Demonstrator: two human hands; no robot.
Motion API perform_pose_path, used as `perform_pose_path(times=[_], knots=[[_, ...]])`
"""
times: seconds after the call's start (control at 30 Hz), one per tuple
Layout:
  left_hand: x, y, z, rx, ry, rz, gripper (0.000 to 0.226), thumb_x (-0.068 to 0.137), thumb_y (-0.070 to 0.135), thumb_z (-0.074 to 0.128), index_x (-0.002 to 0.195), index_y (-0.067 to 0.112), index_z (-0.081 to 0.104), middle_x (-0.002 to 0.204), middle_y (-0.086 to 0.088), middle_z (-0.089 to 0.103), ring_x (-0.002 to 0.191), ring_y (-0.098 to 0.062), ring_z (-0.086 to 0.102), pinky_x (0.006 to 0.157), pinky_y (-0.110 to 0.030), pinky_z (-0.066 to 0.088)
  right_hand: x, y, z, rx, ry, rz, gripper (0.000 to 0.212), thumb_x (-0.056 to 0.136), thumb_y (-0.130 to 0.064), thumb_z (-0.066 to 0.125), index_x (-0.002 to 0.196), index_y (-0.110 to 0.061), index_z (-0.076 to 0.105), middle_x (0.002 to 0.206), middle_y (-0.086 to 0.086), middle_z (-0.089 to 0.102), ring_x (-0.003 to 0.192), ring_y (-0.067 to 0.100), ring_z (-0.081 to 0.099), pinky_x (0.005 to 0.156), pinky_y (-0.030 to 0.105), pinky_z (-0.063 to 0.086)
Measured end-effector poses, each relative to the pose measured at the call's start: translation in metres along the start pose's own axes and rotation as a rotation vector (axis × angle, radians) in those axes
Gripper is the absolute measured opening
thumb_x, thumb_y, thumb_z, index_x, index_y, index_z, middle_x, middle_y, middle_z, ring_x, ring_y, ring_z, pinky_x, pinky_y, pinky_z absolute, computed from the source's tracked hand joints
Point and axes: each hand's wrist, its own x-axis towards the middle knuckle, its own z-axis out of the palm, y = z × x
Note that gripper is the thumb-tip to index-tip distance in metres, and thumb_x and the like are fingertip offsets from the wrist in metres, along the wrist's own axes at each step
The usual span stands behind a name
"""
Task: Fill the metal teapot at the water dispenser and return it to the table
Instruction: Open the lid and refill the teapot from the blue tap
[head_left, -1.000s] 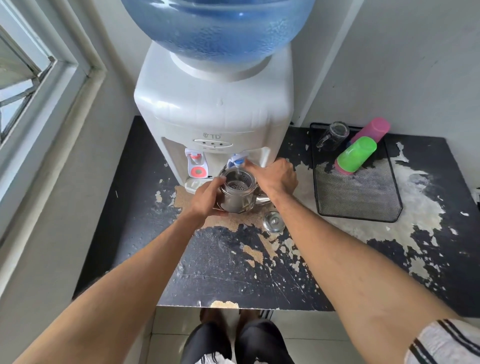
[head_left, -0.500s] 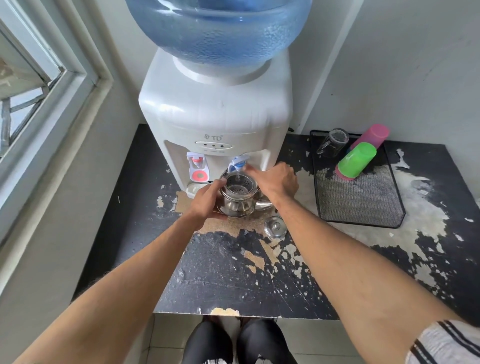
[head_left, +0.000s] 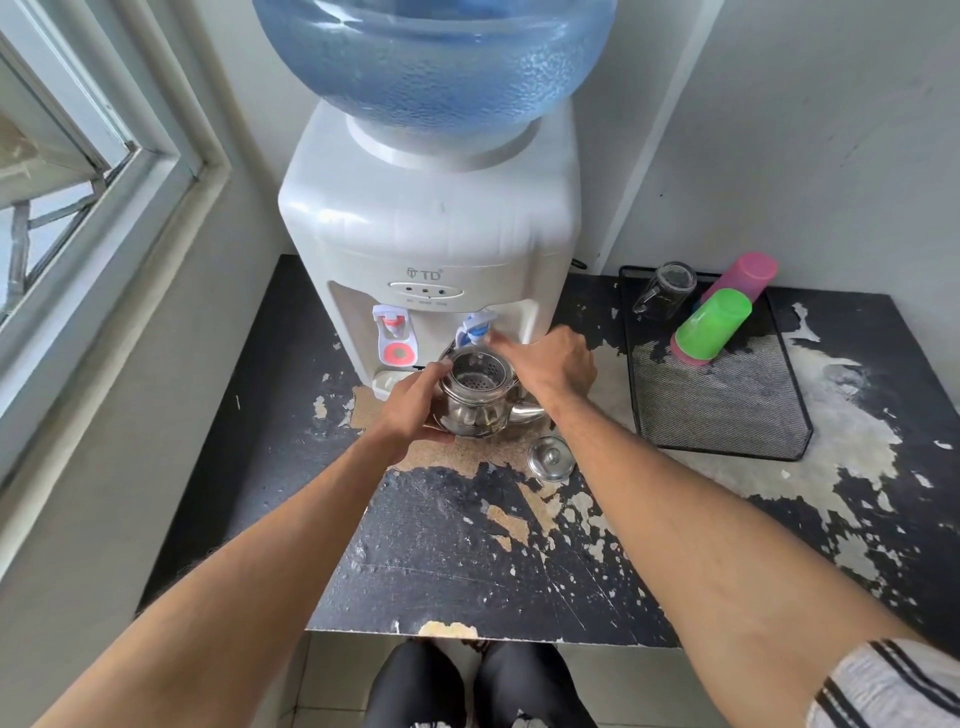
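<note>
Little has changed over the last second — my left hand (head_left: 410, 410) still clasps the metal teapot (head_left: 475, 400) under the water dispenser (head_left: 431, 234)'s blue tap (head_left: 475, 328), my right hand (head_left: 550, 364) still curled against it, so filling likely continues. One dispenser, one mesh tray (head_left: 727, 410), three cups, one lid (head_left: 550, 458).

Cups (head_left: 712, 326) on mesh tray (head_left: 727, 415)

"td" on water dispenser (head_left: 426, 244)
</note>
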Motion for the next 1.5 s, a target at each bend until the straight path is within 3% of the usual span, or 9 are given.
perform_pose_path(times=[0.1,0.2,0.37,0.53,0.83,1.0,1.27,1.5], knots=[[0.0,0.0,0.0,0.002,-0.005,-0.006,0.065,0.088,0.064,0.053,0.116,0.007,0.064,0.1,-0.021,0.067,0.091,-0.033,0.073,0.064,-0.037,0.063,0.001,0.0,0.001,-0.006,0.002,-0.004,0.091,0.052,-0.096,0.065,0.088,-0.012,0.066,0.083,0.002,0.073,0.072,0.022,0.07,0.072,0.038,0.062],[-0.001,0.001,0.001,-0.006,0.002,-0.012,0.067,0.083,0.066,0.053,0.115,0.008,0.064,0.092,-0.013,0.065,0.086,-0.03,0.071,0.066,-0.039,0.063,0.002,0.0,0.001,-0.023,-0.009,-0.005,0.098,0.052,-0.096,0.065,0.098,-0.009,0.068,0.092,0.004,0.073,0.08,0.024,0.071,0.077,0.041,0.061],[-0.001,-0.001,0.002,-0.019,0.013,-0.005,0.059,0.086,0.064,0.054,0.113,0.011,0.064,0.091,-0.011,0.066,0.083,-0.027,0.072,0.063,-0.039,0.063,0.002,0.001,0.001,-0.023,-0.01,-0.008,0.098,0.053,-0.097,0.065,0.098,-0.01,0.067,0.093,0.004,0.073,0.082,0.024,0.07,0.08,0.042,0.06],[-0.002,-0.002,0.003,-0.01,0.006,0.016,0.045,0.098,0.057,0.051,0.111,0.015,0.064,0.096,-0.015,0.071,0.089,-0.031,0.075,0.066,-0.042,0.065,0.002,0.001,0.001,-0.016,-0.004,-0.015,0.095,0.052,-0.096,0.066,0.094,-0.011,0.067,0.09,0.003,0.073,0.079,0.022,0.069,0.077,0.039,0.061],[-0.001,-0.002,0.0,-0.059,-0.026,-0.027,0.063,0.084,0.062,0.061,0.121,0.01,0.062,0.118,-0.029,0.065,0.101,-0.041,0.072,0.07,-0.046,0.065,0.003,0.002,0.002,-0.019,-0.007,-0.017,0.095,0.053,-0.097,0.065,0.092,-0.01,0.069,0.087,0.003,0.074,0.078,0.023,0.071,0.078,0.042,0.061],[0.003,0.002,-0.011,-0.125,-0.152,-0.093,0.07,0.069,0.062,0.076,0.119,0.015,0.065,0.112,-0.024,0.066,0.086,-0.035,0.076,0.072,-0.046,0.064,0.003,0.003,0.001,-0.016,-0.015,-0.021,0.1,0.051,-0.098,0.063,0.095,-0.009,0.07,0.088,0.004,0.074,0.078,0.024,0.072,0.078,0.042,0.061],[0.006,0.0,-0.013,-0.161,-0.164,-0.102,0.069,0.07,0.058,0.08,0.12,0.013,0.065,0.115,-0.024,0.059,0.083,-0.033,0.075,0.075,-0.049,0.064,0.001,0.002,0.002,-0.008,-0.001,-0.014,0.097,0.051,-0.098,0.063,0.092,-0.011,0.07,0.085,0.001,0.074,0.075,0.021,0.071,0.075,0.039,0.061],[0.005,0.0,-0.014,-0.153,-0.167,-0.102,0.061,0.078,0.055,0.075,0.12,0.012,0.064,0.115,-0.025,0.055,0.092,-0.038,0.069,0.074,-0.047,0.064,0.003,0.003,0.003,-0.014,0.005,-0.014,0.094,0.052,-0.098,0.064,0.091,-0.012,0.069,0.083,0.0,0.073,0.073,0.02,0.07,0.072,0.038,0.062]])
